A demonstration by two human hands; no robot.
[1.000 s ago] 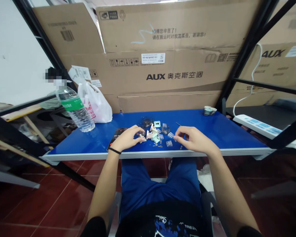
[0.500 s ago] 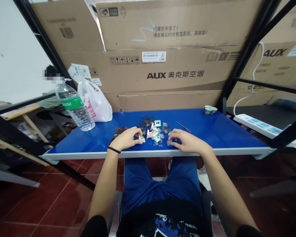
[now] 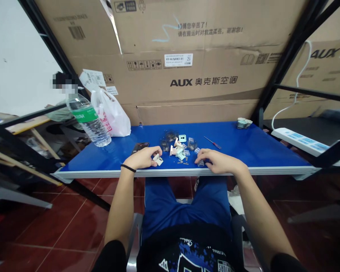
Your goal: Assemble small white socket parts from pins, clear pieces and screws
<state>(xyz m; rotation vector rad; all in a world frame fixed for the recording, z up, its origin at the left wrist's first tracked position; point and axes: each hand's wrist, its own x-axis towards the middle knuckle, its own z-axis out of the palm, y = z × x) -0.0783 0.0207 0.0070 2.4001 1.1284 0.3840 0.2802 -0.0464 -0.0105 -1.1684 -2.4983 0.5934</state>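
Note:
My left hand (image 3: 144,157) is closed on a small cream plastic part (image 3: 158,160), pinched between thumb and fingers near the table's front edge. My right hand (image 3: 219,161) curls over a small clear plastic piece (image 3: 201,164), with thumb and fingertips about it. Another clear piece (image 3: 197,150) lies just beyond those fingertips. Between the hands is a loose pile of pink parts (image 3: 174,150) and mint green parts (image 3: 180,153). Small brass-coloured strips (image 3: 183,163) lie in front of the pile. A mint frame with two dark holes (image 3: 182,138) lies behind it.
Dark translucent pieces (image 3: 164,146) lie left of the pile. A screwdriver (image 3: 213,142) is at right, a phone (image 3: 141,146) behind my left hand. A water bottle (image 3: 89,121), a white bag (image 3: 116,117), stacked cups (image 3: 244,123) and a power strip (image 3: 303,142) stand farther out.
My left hand has drawn the cream part slightly left and tilted it. My right hand has shifted a little to the right with the clear piece. The camera view has moved slightly.

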